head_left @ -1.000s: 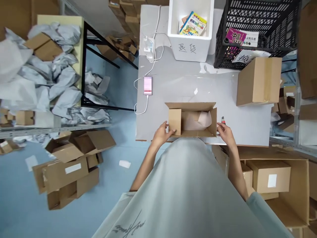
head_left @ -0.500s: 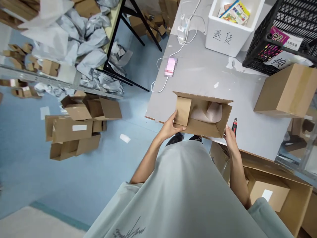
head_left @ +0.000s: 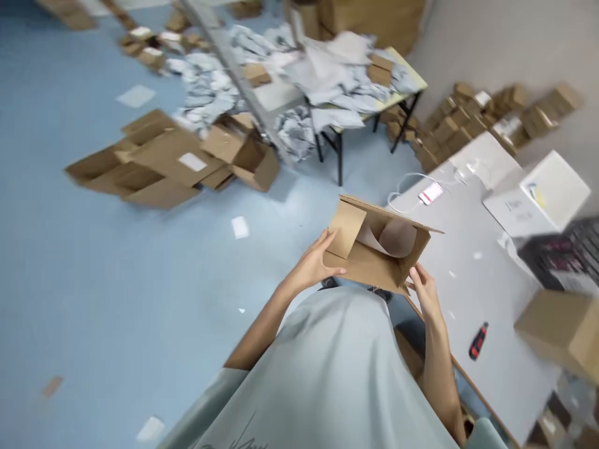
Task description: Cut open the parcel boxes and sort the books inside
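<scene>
An open cardboard box (head_left: 369,265) is held up in front of my body, with a sheet of pale paper (head_left: 397,238) curled inside it. My left hand (head_left: 322,259) grips the box's left end, thumb on the lower edge and fingers behind the flap. At the opposite end, my right hand (head_left: 423,288) holds the lower right corner. On the grey table (head_left: 496,386) to the right lies a red and black box cutter (head_left: 478,341), touched by neither hand.
A phone (head_left: 431,193) with a white cable, a white bin (head_left: 519,209), a black crate (head_left: 559,252) and a closed carton (head_left: 556,327) stand on the table. Empty cartons (head_left: 163,156) lie on the blue floor at left. Behind is a table heaped with grey packaging (head_left: 337,81).
The view has swung left, so the table now appears further right and slanted. The box, still between both hands, has moved off the table edge and tilted.
</scene>
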`<state>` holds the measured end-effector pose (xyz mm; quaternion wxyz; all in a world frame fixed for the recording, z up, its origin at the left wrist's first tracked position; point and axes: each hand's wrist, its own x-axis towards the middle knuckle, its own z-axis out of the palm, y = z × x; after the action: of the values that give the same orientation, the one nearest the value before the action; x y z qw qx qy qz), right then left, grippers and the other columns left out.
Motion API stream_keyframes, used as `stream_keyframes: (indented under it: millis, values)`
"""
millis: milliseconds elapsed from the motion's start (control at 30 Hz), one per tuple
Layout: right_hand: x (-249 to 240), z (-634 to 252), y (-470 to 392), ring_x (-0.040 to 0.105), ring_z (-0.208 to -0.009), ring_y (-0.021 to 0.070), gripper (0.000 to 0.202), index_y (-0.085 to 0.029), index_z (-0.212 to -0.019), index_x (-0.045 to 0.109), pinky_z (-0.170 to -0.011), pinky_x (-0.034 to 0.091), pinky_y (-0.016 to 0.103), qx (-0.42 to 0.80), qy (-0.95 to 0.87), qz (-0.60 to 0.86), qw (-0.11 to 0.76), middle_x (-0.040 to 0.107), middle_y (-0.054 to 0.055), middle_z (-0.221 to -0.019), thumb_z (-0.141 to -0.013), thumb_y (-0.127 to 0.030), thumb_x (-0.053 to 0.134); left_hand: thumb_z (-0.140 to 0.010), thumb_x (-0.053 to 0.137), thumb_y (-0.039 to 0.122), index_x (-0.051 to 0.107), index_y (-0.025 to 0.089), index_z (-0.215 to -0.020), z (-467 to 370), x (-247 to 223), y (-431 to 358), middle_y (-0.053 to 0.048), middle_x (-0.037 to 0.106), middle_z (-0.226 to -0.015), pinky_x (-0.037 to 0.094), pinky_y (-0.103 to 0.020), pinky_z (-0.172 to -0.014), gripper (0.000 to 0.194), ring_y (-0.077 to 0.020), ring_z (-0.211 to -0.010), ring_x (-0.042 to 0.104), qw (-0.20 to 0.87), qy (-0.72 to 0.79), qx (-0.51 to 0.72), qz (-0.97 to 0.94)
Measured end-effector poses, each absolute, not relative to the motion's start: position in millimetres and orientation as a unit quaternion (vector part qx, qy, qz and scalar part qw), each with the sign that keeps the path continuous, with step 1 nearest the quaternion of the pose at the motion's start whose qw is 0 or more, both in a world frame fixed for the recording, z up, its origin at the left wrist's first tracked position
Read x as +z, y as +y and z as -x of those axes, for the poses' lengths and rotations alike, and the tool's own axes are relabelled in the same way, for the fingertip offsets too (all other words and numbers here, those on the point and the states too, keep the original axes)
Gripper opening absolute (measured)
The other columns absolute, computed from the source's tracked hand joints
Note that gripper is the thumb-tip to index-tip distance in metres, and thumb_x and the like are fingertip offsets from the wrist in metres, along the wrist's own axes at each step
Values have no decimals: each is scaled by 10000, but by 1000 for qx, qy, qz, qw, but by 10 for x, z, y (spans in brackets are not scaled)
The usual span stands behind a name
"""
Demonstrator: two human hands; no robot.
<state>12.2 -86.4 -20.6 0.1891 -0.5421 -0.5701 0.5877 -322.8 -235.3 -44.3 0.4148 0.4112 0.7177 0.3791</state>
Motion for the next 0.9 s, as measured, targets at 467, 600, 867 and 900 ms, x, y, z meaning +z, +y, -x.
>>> stream_keyframes:
  millis: [467, 600, 867, 900]
  values:
    - [-610, 3632, -752, 575, -1626, 462, 954, -285, -1529, 774, -1302, 546, 666, 609, -665, 432, 26, 689, 116, -1669, -794, -887, 857, -931, 883, 548, 493, 295, -1782, 5409, -567, -3888, -126, 275, -1934, 289, -541, -1464, 969, -363, -1806, 267, 311, 816, 464, -147]
    - [-765, 4860, -727, 638, -1569, 456, 970, -252, -1523, 773, -1229, 620, 631, 642, -672, 367, -34, 715, 133, -1637, -807, -903, 831, -935, 863, 591, 546, 278, -1735, 6157, -634, -4058, -146, 353, -1904, 331, -550, -1446, 916, -391, -1779, 334, 276, 841, 459, -80]
    - [-976, 7328, -939, 709, -1494, 411, 858, -257, -1455, 804, -1209, 626, 564, 647, -711, 210, -177, 737, 138, -1613, -891, -901, 759, -886, 883, 581, 509, 236, -1733, 7570, -703, -4511, -203, 472, -1818, 361, -603, -1418, 988, -423, -1728, 410, 202, 866, 450, 85]
    - [-992, 7604, -986, 710, -1492, 403, 858, -257, -1465, 798, -1202, 631, 553, 648, -710, 192, -195, 733, 134, -1619, -896, -897, 757, -874, 892, 569, 533, 228, -1712, 7711, -719, -4575, -205, 511, -1786, 372, -598, -1413, 973, -422, -1708, 439, 185, 867, 453, 100]
